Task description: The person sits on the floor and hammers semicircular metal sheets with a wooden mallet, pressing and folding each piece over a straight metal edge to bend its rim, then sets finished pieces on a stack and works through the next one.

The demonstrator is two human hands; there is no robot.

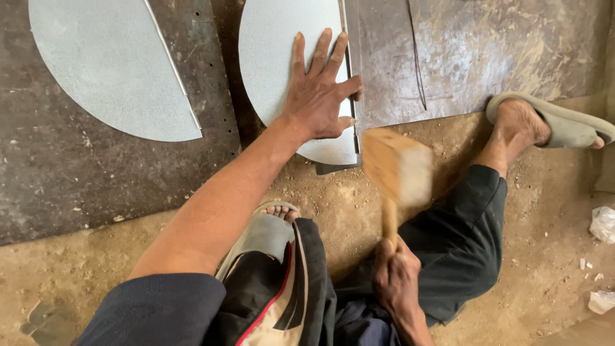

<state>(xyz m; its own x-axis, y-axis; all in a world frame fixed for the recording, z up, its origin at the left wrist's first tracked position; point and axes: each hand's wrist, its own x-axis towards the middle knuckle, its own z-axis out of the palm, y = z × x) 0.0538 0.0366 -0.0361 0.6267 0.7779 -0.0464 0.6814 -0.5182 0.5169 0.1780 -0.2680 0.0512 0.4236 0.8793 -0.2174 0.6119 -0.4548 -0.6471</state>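
Only blurred: wooden mallet (397, 168) in right hand (397, 279).

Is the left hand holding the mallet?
No, the left hand presses flat on the metal half-disc; the right hand grips the wooden mallet.

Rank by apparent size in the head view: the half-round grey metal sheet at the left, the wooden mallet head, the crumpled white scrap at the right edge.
1. Half-round grey metal sheet
2. Wooden mallet head, blurred and nearer the camera
3. Crumpled white scrap
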